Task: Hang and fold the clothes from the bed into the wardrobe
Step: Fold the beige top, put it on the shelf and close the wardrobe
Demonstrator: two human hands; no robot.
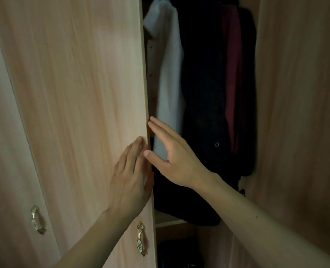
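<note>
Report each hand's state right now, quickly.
Left hand: open, flat against the wardrobe door.
Right hand: open, straight fingers at the door's edge, holding nothing.

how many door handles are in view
2. The left handle sits low on the far-left door; the right handle sits low on the next door, below the left hand. Others may be hidden.

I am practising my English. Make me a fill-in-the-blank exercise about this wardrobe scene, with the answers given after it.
The garment hanging nearest the wardrobe door is ____. The left hand lies flat on that door, ____ its handle. The right hand, fingers straight, holds ____. The dark red garment hangs to the ____ of the pale one.
Missing words: white; above; nothing; right.
</note>
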